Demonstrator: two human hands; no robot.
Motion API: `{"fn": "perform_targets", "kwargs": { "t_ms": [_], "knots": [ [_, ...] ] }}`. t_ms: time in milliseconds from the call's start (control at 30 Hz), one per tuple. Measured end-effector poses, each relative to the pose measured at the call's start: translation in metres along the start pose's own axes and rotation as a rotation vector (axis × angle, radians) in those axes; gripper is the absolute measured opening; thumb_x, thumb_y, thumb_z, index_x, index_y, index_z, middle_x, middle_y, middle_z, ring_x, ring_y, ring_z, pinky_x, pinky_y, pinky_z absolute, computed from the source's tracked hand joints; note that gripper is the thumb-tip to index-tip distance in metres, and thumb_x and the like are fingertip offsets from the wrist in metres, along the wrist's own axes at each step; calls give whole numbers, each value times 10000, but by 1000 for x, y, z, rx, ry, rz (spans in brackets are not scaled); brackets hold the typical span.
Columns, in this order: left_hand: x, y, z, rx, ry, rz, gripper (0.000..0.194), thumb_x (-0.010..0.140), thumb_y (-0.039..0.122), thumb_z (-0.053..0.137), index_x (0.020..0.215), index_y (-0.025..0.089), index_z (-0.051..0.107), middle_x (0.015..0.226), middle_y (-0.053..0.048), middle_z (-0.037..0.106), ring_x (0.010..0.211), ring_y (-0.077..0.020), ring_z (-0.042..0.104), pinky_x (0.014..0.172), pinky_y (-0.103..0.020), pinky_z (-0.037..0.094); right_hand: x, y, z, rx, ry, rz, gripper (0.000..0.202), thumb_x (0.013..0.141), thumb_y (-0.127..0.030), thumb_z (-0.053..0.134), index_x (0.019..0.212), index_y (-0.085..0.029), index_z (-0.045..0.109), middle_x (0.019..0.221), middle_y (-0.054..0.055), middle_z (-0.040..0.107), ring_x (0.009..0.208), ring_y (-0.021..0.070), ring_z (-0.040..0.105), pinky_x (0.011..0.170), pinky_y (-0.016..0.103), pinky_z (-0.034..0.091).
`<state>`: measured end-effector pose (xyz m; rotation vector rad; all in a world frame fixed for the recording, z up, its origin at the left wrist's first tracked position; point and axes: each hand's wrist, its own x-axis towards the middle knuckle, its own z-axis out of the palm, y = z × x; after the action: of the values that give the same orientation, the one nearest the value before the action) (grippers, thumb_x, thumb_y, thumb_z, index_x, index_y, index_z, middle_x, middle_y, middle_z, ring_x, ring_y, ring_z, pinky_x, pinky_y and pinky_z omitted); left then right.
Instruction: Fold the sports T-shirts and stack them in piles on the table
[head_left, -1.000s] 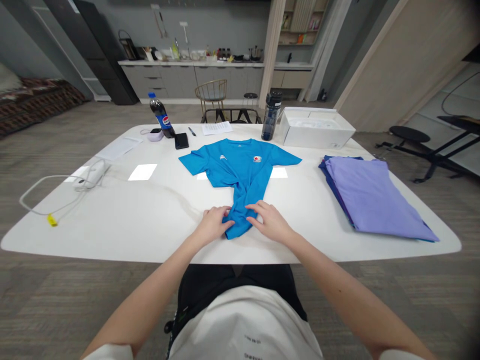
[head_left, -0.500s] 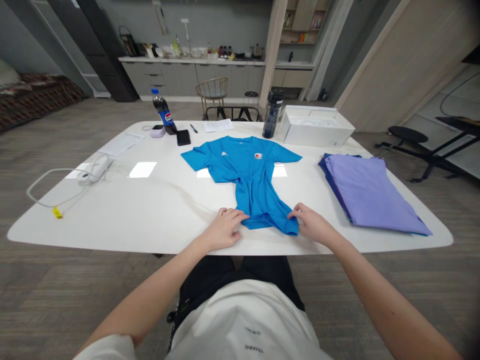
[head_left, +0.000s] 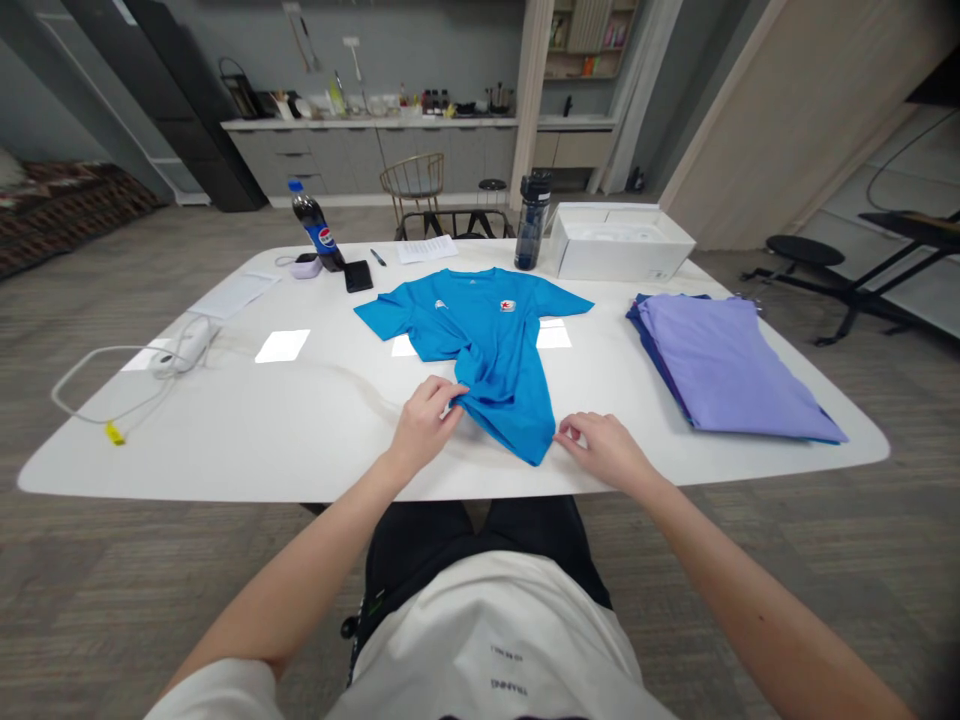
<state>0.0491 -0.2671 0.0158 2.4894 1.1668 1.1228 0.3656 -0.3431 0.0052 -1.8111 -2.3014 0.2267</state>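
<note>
A blue T-shirt [head_left: 495,345] lies front side up on the white table [head_left: 262,430], its collar toward the far edge and its lower part bunched and slanted. My left hand [head_left: 427,420] pinches the left corner of the hem, which is slightly raised. At the hem's right side, my right hand [head_left: 600,445] has its fingers pressed together, the fingertips at the shirt's edge. How much cloth lies between those fingertips is hard to see.
Folded purple and dark blue clothes [head_left: 735,365] lie at the right. Along the far side stand a white box [head_left: 622,245], a dark bottle [head_left: 532,220], a cola bottle [head_left: 319,230] and a black phone [head_left: 358,276]. A power strip [head_left: 180,345] with cable lies left.
My left hand has moved up and left, drawing the hem corner with it. The hem now slants more, and my right hand has shifted slightly left. The view has shifted a little.
</note>
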Motion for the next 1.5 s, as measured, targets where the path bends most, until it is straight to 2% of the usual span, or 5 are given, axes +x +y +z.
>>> {"fn": "perform_targets", "kwargs": {
  "t_ms": [167,367,900,1300,1500],
  "knots": [
    [-12,13,4,248,-243,-103,268,886,308,656,1139,223,629,1146,-92,674,1104,-291,586,997,-463,371,-3,-34,14,6,51,-62,604,850,-697,680,1235,-233,649,1078,92,679,970,271,653,814,363,432],
    [-29,-4,27,297,-425,-127,299,898,130,538,1163,239,624,1136,-80,694,1107,-274,594,978,-463,354,-1,-39,30,32,-39,-113,183,1004,-362,576,1080,-236,683,1020,63,689,984,240,649,823,345,438],
    [-41,13,-53,172,-547,55,243,856,141,549,1040,228,681,1095,-67,661,1054,-243,603,992,-423,408,-18,38,-36,363,-571,44,283,822,-511,687,836,-240,769,746,24,696,660,191,604,600,288,414],
    [-15,-32,34,198,-357,-88,460,879,74,487,1301,217,606,1363,-120,616,1269,-261,558,1063,-450,396,34,21,26,8,59,87,341,1019,-491,496,1165,-209,619,1080,98,670,981,251,655,810,345,479],
    [-4,-42,-3,112,-336,-104,440,760,1,458,1082,213,669,1106,-75,659,1070,-223,627,974,-370,505,36,36,25,-148,65,204,339,1040,-499,452,1170,-203,551,1124,142,674,1010,289,655,774,357,469]
  ]
}}
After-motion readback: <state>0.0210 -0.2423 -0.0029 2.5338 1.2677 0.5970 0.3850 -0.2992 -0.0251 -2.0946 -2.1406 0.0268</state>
